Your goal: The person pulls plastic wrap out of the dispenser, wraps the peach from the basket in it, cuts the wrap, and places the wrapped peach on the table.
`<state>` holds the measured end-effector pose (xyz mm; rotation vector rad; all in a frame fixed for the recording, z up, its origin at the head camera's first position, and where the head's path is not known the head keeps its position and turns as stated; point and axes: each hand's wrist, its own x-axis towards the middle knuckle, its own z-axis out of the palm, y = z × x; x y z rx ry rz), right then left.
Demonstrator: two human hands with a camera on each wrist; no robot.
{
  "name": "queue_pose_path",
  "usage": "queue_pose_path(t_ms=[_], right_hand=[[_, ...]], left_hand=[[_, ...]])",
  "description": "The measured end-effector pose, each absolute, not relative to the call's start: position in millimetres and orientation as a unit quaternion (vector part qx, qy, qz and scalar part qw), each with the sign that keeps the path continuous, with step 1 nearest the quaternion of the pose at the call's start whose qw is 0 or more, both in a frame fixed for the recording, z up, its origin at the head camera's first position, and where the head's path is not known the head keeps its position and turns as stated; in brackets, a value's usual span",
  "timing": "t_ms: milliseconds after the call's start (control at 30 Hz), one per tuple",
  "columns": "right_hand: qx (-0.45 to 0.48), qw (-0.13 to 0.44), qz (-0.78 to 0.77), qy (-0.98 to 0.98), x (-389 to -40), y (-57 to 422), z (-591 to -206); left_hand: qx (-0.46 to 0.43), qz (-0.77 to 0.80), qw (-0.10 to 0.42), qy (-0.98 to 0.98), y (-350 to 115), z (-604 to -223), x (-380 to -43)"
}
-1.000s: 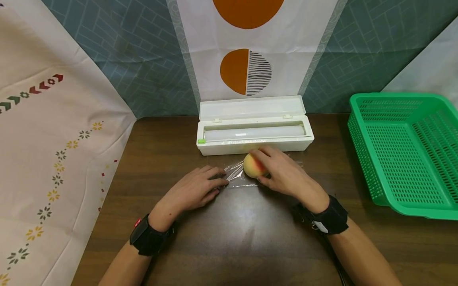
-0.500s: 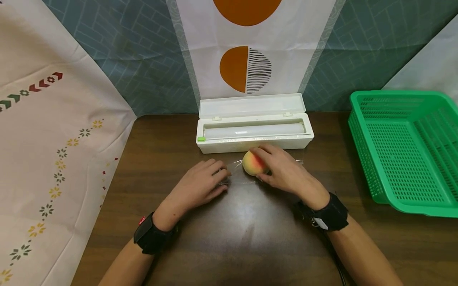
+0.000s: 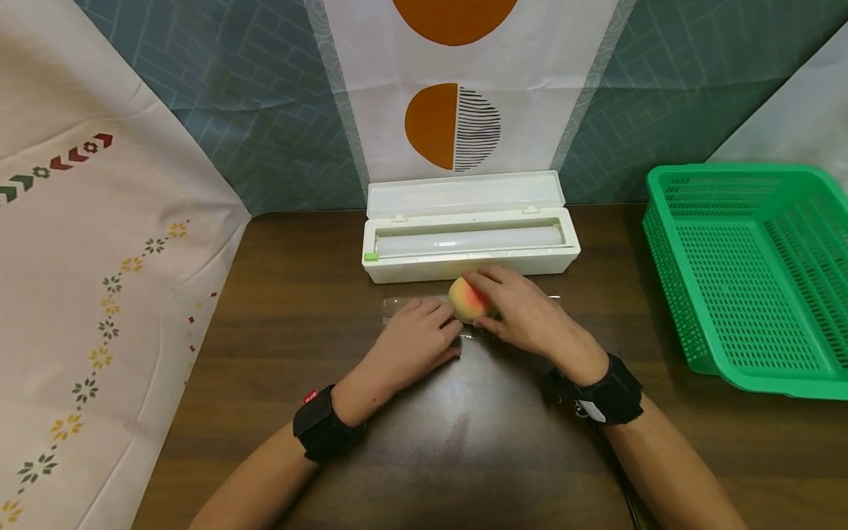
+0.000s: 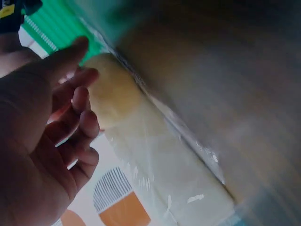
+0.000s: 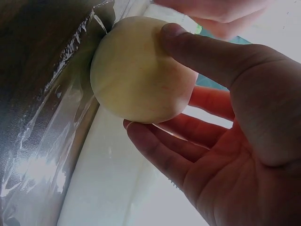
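Note:
A yellow peach with a red blush (image 3: 467, 299) sits on a sheet of clear plastic wrap (image 3: 394, 303) in front of the wrap dispenser. My right hand (image 3: 530, 316) holds it from the right; in the right wrist view the thumb and fingers (image 5: 150, 143) curl around the peach (image 5: 141, 70). My left hand (image 3: 417, 338) is just left of the peach, over the wrap and covering part of it. In the left wrist view its fingers (image 4: 84, 125) are loosely bent with nothing between them. The wrap (image 5: 56, 117) spreads beneath the peach with a crinkled edge.
A white plastic wrap dispenser (image 3: 477, 266) stands at the back of the brown table (image 3: 291, 272), its lid raised and the roll (image 3: 470, 241) inside. At the right is a green basket (image 3: 735, 379). A patterned cloth hangs along the left and back.
My left hand first lifts off the left end of the wrap, then moves right until it is beside the peach. My right hand keeps holding the peach in place.

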<state>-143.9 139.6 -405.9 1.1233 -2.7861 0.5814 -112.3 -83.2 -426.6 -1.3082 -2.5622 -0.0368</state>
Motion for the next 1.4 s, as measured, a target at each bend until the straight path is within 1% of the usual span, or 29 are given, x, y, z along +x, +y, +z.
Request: queue_pose_path(t_ms=[200, 567, 833, 1067, 1400], right_hand=[[0.358, 0.03, 0.195, -0.913, -142.8, 140.0, -405.1], [0.355, 0.025, 0.204, -0.912, -144.1, 140.5, -404.0], [0.36, 0.027, 0.204, -0.91, -143.8, 140.7, -404.1], [0.36, 0.029, 0.209, -0.909, -143.3, 140.9, -403.9], [0.362, 0.026, 0.205, -0.909, -144.1, 141.8, -404.2]], left_hand=[[-0.442, 0.024, 0.143, -0.885, -68.0, -431.5, -117.2], [-0.436, 0.066, 0.148, -0.885, -60.6, -430.9, -121.9], [-0.431, 0.05, 0.143, -0.889, -60.4, -431.2, -121.4], [-0.427, 0.058, 0.167, -0.887, -50.9, -435.0, -116.4], [-0.425, 0.075, 0.18, -0.884, -47.2, -434.3, -117.1]])
